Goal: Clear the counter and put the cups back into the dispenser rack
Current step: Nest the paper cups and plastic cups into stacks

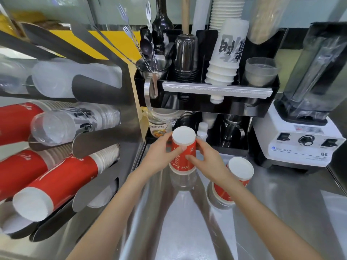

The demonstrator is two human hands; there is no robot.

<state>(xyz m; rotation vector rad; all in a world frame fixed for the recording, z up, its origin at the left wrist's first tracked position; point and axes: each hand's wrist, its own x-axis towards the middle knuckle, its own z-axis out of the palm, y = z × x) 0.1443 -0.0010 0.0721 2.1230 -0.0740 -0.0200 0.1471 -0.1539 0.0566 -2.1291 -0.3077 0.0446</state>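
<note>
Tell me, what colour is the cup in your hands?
Red cup with a white base, seen in the head view.

This was a drinks shop's work area, a café or tea bar. A steel bench [281, 212] ran under a slanted rack [105, 139] loaded with long stacks of red paper cups [62, 181] and clear plastic cups [56, 128]. A black organiser [206, 106] held more upturned cup stacks, and a steel jug [153, 69] of long bar spoons stood in it. A commercial blender [304, 117] stood at the right.
</note>
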